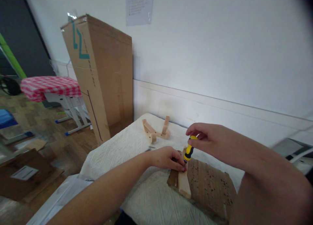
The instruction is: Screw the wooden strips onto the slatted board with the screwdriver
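My right hand (201, 135) grips the top of a yellow and black screwdriver (189, 151), which points down and tilts slightly. Its lower end meets a pale wooden strip (184, 182) lying on a worn piece of brown cardboard (210, 182) dotted with dark holes. My left hand (171, 159) is closed at the strip, fingertips pressed together by the screwdriver's tip. Whatever those fingertips pinch is too small or hidden to make out. Beyond the hands, a jointed assembly of light wooden pieces (156, 133) rests on the cloth.
A white textured cloth (112, 156) covers the table. Small metal pieces (150, 148) lie behind my left wrist. A tall cardboard box (110, 78) stands at the back left against the white wall (207, 55). Farther left is a table with a red checked cloth (52, 87).
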Motion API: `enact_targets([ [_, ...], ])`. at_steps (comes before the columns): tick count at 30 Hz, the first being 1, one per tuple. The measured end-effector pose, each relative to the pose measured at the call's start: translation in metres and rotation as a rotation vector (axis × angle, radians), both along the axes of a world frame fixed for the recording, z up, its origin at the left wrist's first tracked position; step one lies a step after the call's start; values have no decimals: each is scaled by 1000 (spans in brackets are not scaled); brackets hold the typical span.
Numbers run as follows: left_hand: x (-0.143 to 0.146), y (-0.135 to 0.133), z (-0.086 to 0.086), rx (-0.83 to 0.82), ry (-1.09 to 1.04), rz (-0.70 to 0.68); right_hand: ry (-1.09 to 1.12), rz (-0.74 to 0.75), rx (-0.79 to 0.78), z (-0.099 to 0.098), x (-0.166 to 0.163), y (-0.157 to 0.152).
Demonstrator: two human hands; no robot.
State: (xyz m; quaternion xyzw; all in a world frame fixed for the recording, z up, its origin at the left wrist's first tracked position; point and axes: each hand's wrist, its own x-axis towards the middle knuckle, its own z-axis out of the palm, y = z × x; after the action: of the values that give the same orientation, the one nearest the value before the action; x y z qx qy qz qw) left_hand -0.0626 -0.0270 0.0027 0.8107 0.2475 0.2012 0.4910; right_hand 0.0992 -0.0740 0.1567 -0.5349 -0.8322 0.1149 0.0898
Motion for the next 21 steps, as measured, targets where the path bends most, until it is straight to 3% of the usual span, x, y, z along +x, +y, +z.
enact_targets([
  [8,0,-2,1,-34,-4,17,-40,-68,-26,2,-3,-1],
  [17,0,-3,2,-31,24,48,-44,33,-62,5,-7,-5],
  [21,0,-3,1,-32,19,51,-53,10,-43,6,-8,-6],
])
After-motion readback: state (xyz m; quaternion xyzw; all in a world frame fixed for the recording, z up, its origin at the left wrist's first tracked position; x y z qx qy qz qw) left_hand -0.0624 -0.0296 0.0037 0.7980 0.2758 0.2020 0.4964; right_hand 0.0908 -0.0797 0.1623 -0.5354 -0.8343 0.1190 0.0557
